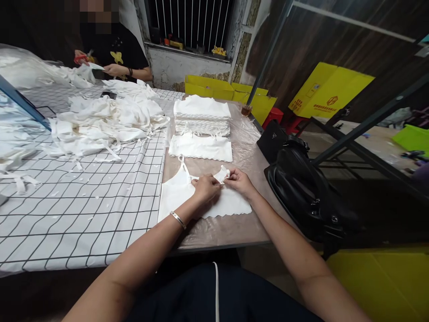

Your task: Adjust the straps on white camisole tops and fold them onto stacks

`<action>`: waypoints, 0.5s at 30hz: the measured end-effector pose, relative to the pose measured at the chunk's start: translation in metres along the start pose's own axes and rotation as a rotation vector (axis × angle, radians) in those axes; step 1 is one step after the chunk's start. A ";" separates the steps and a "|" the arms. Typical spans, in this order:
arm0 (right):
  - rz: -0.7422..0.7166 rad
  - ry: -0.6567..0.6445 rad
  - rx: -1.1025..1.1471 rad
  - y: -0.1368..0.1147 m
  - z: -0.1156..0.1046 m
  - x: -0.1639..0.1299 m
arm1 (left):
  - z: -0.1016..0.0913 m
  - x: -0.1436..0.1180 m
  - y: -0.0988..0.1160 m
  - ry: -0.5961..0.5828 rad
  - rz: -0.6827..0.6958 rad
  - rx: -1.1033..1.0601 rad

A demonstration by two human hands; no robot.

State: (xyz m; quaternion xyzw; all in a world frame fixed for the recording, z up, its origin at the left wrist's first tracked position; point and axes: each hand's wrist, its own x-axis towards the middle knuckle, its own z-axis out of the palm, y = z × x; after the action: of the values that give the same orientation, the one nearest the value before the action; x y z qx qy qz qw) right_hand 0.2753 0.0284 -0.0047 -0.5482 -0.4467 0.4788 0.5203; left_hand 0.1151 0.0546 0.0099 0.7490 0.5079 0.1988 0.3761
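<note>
A white camisole (231, 202) with a scalloped hem lies flat on the plastic-covered table in front of me. One thin strap loops up at its left side. My left hand (206, 188) rests on the neckline, fingers bent and pressed together on the fabric. Beside it, my right hand (238, 181) pinches the other strap (221, 173), which is bunched up near the fingertips. Just beyond the camisole sits a folded white garment (201, 147), and behind that rises a stack of folded white garments (201, 117).
Loose white garments (110, 116) heap over the checked tablecloth (127, 197) at left. Across the table a person (117, 53) holds red-handled scissors. A black bag (301, 179) lies at the right table edge. Yellow boxes (209, 87) and a cup (246, 110) are farther back.
</note>
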 end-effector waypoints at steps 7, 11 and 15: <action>-0.013 0.036 0.071 0.002 0.001 -0.006 | 0.007 -0.004 -0.003 0.067 0.104 0.042; -0.023 0.021 0.051 0.002 0.003 -0.008 | 0.010 -0.002 -0.005 0.075 0.083 0.028; -0.035 0.021 0.015 0.004 0.005 -0.009 | 0.011 -0.002 -0.005 0.076 0.068 0.022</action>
State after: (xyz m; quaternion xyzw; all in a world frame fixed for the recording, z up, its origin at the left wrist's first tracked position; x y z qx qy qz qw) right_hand 0.2687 0.0205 -0.0080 -0.5414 -0.4473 0.4672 0.5372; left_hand 0.1186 0.0504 -0.0006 0.7620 0.4982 0.2339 0.3413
